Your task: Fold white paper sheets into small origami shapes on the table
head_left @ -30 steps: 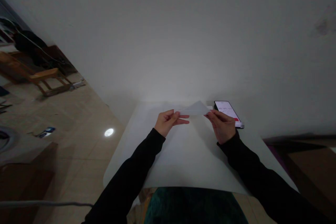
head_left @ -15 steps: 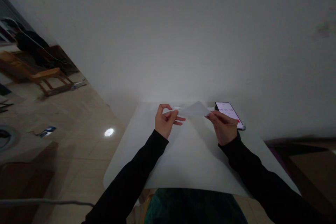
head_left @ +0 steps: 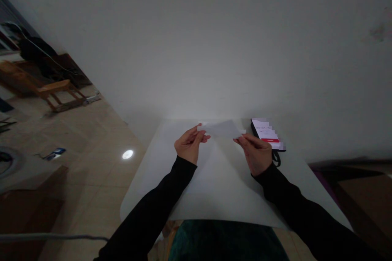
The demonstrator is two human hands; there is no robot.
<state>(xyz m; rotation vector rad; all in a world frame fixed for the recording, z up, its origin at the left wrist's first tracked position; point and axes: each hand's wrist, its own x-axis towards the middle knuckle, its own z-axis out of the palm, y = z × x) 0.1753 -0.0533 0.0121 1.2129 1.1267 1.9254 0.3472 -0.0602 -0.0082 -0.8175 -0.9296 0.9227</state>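
A folded piece of white paper [head_left: 222, 129] is held up in the air above the far part of a pale tabletop [head_left: 214, 181]. My left hand [head_left: 190, 144] pinches its left end between thumb and fingers. My right hand [head_left: 255, 153] grips its right end, and the paper stretches flat between them. Both forearms wear black sleeves. Just beyond my right hand, a smartphone [head_left: 266, 133] lies on the table with its screen lit, and a dark cord [head_left: 277, 158] shows beside it.
A white wall [head_left: 196, 49] rises behind the table. Down to the left, beyond the table's edge, are a tiled floor [head_left: 92, 142] and a wooden chair [head_left: 39, 85]. A dark wooden surface [head_left: 364, 200] lies to the right of the table.
Both hands have drawn slightly nearer to me, bringing the paper a little left and down. My left fingers have closed in on the paper. The phone has not moved.
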